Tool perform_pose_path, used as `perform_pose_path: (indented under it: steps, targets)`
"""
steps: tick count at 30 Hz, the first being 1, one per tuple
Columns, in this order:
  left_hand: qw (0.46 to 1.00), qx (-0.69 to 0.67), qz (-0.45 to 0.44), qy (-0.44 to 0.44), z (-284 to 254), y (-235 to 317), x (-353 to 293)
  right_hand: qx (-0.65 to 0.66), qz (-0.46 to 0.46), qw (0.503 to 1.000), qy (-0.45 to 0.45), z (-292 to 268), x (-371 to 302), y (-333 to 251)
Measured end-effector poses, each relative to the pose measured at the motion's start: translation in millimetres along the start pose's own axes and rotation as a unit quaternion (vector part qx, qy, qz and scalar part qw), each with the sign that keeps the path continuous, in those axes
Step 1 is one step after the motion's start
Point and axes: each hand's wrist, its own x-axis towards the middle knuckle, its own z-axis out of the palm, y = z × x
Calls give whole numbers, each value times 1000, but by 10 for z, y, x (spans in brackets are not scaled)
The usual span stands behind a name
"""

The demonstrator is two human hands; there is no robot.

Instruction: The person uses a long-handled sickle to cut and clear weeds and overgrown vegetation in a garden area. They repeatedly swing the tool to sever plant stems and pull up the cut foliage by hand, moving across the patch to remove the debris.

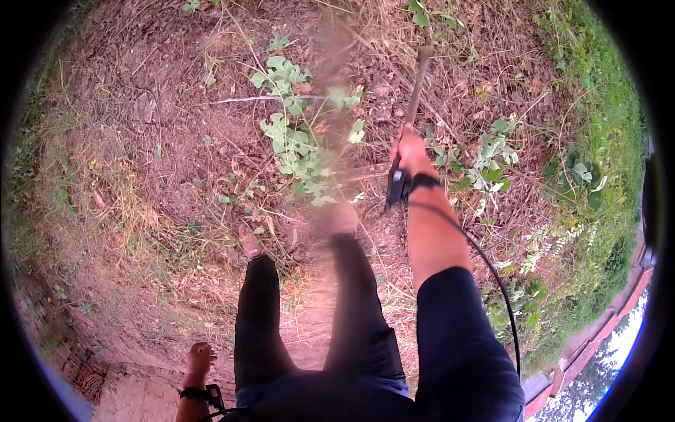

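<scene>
My right hand [410, 149] reaches out to the right of the legs, its fingers wrapped round the near end of a narrow brownish-grey hand tool [417, 88]. The tool slants away from me, and its far end is slightly wider; its exact kind is unclear. Leafy green weeds [295, 144] grow left of that hand, with more leaves [492, 156] to its right. Low at the left, my left hand [200, 357] hangs beside my leg with loosely curled fingers and nothing visible in them.
Dry stalks and dead leaves cover the sloping ground [169, 105]. Greener grass [605, 141] lines the right side, near a reddish edge [612, 327]. A black cable [503, 288] runs along my right arm from a wrist-worn device [398, 186]. A blurred vertical streak crosses the middle.
</scene>
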Motion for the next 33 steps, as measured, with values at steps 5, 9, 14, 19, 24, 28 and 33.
perform_pose_path:
  steps: [5, 9, 14, 19, 24, 28, 33]
  targets:
    - [997, 40, 57, -18, 122, 391, -409, -401, -108, 909, 27, -1216, -1398, 1244]
    - [993, 1, 114, 5, 109, 916, -629, -441, -66, 895, 19, -1903, -2212, 1250]
    - [991, -14, 126, 33, -41, 1226, -981, -389, -85, 917, 8, -2038, -2664, 947]
    - [997, -45, 31, 48, 12, 1186, -1219, -388, -64, 919, 9, -2303, -2707, 637]
    - [991, -55, 118, 16, 182, 1098, -1343, -406, -104, 908, -3, -1850, -1943, 229]
    - [992, -39, 114, 30, 158, 956, -1427, -378, -137, 915, 43, -1106, -1205, -211]
    - [995, -37, 75, 53, 107, 706, -1428, -348, -57, 935, -17, -982, -822, -48]
